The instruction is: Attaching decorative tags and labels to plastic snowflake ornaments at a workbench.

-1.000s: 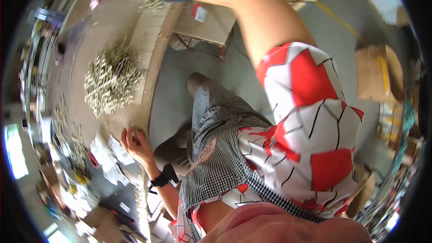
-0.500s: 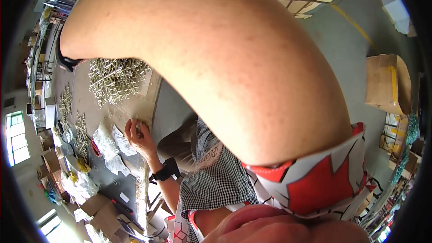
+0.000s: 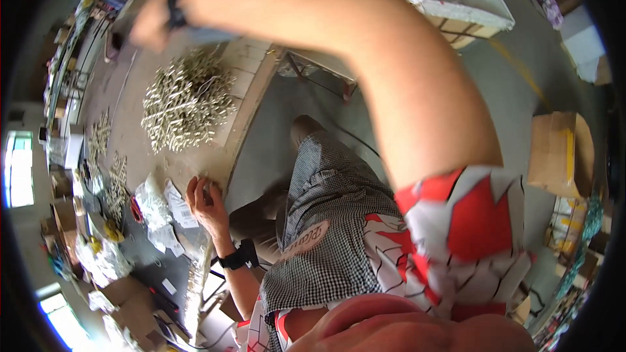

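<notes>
My right arm reaches across the upper part of the view to the far left. My right hand (image 3: 151,25) is smeared by motion, so its fingers and anything in them do not show clearly. Just beyond it is a dark blurred thing (image 3: 113,47). Nearer than that hand, a heap of gold glittery leafy sprays (image 3: 186,101) lies on the worktable (image 3: 134,117). My left hand (image 3: 207,208) rests at the table's near edge, fingers bent and apart, with nothing plainly in it. Beside it are clear plastic packaging (image 3: 153,202) and a white printed paper (image 3: 180,205).
More gold sprays (image 3: 118,186) lie farther left, near a red ring-shaped item (image 3: 135,210). A white-lined crate (image 3: 456,3) stands at the back right, an open cardboard box (image 3: 559,156) at the right. A dark cable (image 3: 349,132) crosses the floor. Cardboard boxes (image 3: 140,303) crowd the lower left.
My right arm has swung up and away, bringing the hand into view and uncovering the gold heap and my checked apron. My left hand has barely moved.
</notes>
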The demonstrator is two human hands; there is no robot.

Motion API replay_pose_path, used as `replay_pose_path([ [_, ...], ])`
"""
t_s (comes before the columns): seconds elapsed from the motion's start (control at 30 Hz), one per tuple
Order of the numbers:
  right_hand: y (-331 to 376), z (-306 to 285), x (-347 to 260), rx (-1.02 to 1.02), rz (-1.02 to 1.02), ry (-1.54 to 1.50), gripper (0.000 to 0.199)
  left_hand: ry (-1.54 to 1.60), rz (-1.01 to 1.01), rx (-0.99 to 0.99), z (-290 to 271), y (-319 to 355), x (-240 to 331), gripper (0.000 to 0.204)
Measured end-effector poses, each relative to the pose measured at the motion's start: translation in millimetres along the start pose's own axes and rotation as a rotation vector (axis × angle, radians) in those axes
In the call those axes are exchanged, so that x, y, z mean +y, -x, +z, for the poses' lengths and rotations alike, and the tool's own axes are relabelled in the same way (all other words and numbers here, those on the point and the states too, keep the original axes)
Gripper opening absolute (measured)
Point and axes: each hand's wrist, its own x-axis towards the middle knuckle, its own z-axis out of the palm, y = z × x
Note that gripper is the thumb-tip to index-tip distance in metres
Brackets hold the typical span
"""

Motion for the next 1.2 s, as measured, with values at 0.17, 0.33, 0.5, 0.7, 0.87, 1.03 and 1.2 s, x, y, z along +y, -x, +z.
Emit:
replay_pose_path([
  [0.17,146.7,-90.3,79.2,0.169,0.459,0.739,0.059,0.067,-0.07,0.026,-5.4,-2.3,-0.9,0.022],
  [0.33,239.9,-74.8,147.5,0.17,0.711,0.677,0.098,0.064,-0.022,0.025,-1.5,-4.2,-4.2,0.023],
  [0.5,255.6,-45.7,193.6,0.344,0.598,0.601,0.096,0.073,-0.039,0.012,-2.3,-6.8,1.2,0.022],
  [0.7,228.5,-59.2,196.4,0.384,0.539,0.749,0.057,0.07,-0.072,0.005,-6.5,-5.1,3.6,0.022],
  [0.87,218.7,-63.5,226.2,0.552,0.439,0.615,0.051,0.086,-0.095,-0.005,-3.2,-6.9,2.7,0.022],
  [1.03,211.9,-65.7,225.7,0.543,0.34,0.34,0.055,0.071,-0.112,-0.021,-3.5,-5.6,2.6,0.024],
  [1.2,210.1,-79.8,213.3,0.328,0.372,0.39,0.053,0.058,-0.119,-0.014,-6.3,-6.1,4.5,0.023],
])
